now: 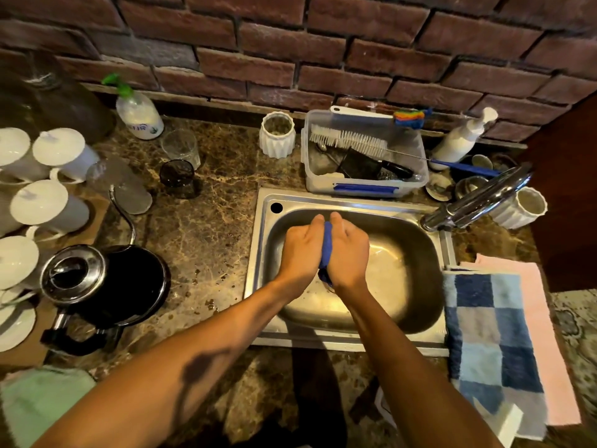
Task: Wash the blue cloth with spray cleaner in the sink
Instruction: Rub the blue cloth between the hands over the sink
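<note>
Over the steel sink both my hands squeeze the blue cloth, which is bunched into a narrow roll between them. My left hand grips it from the left and my right hand from the right, knuckles up. Only a strip of cloth shows between the hands, with a small tail below the wrists. The spray cleaner bottle, clear with a green trigger, stands far left at the back of the counter by the brick wall.
The chrome tap reaches in from the right. A plastic tub with brushes sits behind the sink. A checked towel and pink cloth lie right. A black kettle, cups and glasses crowd the left counter.
</note>
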